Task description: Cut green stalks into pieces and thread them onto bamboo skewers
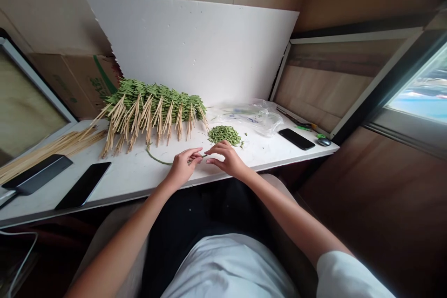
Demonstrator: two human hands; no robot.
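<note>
My left hand (185, 163) is closed on a long green bean (157, 159), which curves out to the left over the white table (129, 172). The bean's short end sticks out to the right of those fingers. Close beside that end is my right hand (225, 156), its thumb and fingers apart, with nothing visible between them. Behind my hands lies a pile of short cut bean pieces (225, 135). Many skewers threaded with green bean pieces (157, 95) are stacked at the back left, their bare sticks pointing towards me.
Loose wooden sticks (52, 146), a black power bank (38, 174) and a phone (84, 185) lie left. At right are a clear plastic bag (258, 118), another phone (296, 139) and a small dark round object (324, 141). A white board (199, 46) stands behind.
</note>
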